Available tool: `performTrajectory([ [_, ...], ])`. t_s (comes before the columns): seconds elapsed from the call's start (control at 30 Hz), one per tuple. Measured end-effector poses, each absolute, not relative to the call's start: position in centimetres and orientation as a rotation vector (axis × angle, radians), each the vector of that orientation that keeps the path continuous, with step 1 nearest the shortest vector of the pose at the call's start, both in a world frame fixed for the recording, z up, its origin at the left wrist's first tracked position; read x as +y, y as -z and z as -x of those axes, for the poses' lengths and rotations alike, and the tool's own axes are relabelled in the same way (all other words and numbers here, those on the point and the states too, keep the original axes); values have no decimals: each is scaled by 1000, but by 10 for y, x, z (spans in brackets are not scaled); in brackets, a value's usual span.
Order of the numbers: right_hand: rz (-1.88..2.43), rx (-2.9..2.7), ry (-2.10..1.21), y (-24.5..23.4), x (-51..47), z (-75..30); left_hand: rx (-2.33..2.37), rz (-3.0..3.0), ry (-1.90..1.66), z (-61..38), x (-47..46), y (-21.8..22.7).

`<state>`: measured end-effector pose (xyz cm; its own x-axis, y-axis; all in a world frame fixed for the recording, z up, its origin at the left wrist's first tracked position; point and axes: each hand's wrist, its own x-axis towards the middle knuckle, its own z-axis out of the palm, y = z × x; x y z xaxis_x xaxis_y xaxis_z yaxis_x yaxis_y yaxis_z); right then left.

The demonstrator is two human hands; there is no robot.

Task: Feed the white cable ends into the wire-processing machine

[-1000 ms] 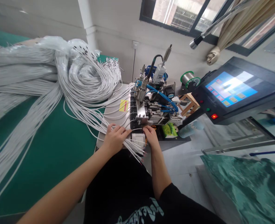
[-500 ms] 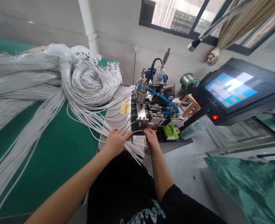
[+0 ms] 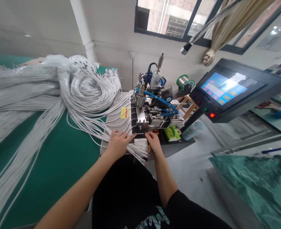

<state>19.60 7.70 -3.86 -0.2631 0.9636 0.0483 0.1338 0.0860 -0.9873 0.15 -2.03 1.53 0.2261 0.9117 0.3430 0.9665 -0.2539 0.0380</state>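
Observation:
My left hand (image 3: 117,143) lies over a bunch of thin white wires (image 3: 136,152) at the front edge of a grey machine plate (image 3: 114,122), fingers curled on them and forefinger pointing right. My right hand (image 3: 152,142) is pinched on a single white wire end at the front of the small soldering machine (image 3: 152,109). Several wires sit side by side in the black fixture (image 3: 133,119) on the machine's left. A white box (image 3: 140,142) lies between my hands.
A large heap of white wires (image 3: 59,89) covers the green table (image 3: 59,159) on the left. A touch screen panel (image 3: 223,87) stands right of the machine, a solder spool (image 3: 185,82) behind it. Green sheeting (image 3: 254,184) lies at lower right.
Both hands stay at the machine's front edge with only small finger shifts. The view has swung slightly, so everything sits a little lower and further left.

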Motion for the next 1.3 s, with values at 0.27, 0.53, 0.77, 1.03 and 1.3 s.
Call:
performTrajectory([
  [0.27, 1158, -1605, -1209, 23, 69, -212, -1815, 2237, 569, -2, -22, -12],
  [0.53, 1103, -1582, -1353, 9, 62, -225, -1806, 2188, 658, 0, -25, -8],
  [0.77, 1028, -1799, -1445, -15, 54, -237, -1820, 2123, 697, -1, -24, -5],
  [1.03, 852, -2245, -1451, -40, 40, -244, -1963, 1930, 631, -6, -26, -4],
  [1.3, 670, -2437, -1457, -45, 35, -237, -1737, 2024, 800, -6, -28, -10],
])
